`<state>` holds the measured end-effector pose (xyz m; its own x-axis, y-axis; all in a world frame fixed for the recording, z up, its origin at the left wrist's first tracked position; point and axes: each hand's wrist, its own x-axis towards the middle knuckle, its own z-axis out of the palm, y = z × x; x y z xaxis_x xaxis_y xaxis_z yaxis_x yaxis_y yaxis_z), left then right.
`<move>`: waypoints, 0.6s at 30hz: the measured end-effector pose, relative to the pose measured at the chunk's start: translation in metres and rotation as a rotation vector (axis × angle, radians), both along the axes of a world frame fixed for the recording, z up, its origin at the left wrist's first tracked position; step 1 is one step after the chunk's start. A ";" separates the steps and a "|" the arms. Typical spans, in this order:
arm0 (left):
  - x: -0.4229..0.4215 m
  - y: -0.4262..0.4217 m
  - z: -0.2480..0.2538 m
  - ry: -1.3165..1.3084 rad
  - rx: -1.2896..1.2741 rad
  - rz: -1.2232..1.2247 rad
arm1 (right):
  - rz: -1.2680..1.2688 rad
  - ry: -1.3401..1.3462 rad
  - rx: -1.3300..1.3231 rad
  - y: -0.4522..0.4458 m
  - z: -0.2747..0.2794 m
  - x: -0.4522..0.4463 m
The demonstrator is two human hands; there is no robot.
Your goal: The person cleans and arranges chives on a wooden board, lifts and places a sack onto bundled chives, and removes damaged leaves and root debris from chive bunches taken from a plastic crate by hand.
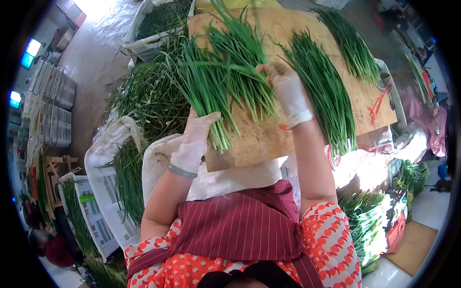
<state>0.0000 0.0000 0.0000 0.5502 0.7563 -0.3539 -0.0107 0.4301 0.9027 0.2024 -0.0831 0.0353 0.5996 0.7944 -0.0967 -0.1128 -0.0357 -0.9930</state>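
Observation:
My left hand (194, 137), in a thin whitish glove, is closed round the lower stems of a bunch of garlic chives (204, 79) at the left of a wooden board (259, 149). Just right of that bunch lies a looser pile of chives (245, 62). Over this pile my right hand (285, 89), gloved too, has its fingers pinched on a few chive leaves that stretch to the left, slightly blurred. Beside the right wrist rests a thick bunch of chives (321, 91), and another bunch (350, 45) lies at the board's far right corner.
Loose chive leaves (149, 96) are heaped left of the board, near a white crate (149, 48) of greens. Red ties (379, 106) lie at the board's right edge. More chives (367, 221) stand at lower right. Stacked white crates (50, 108) line the far left.

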 end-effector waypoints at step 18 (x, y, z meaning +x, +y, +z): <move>-0.001 0.009 -0.011 0.073 -0.170 0.178 | 0.079 -0.530 -0.138 -0.027 -0.026 -0.131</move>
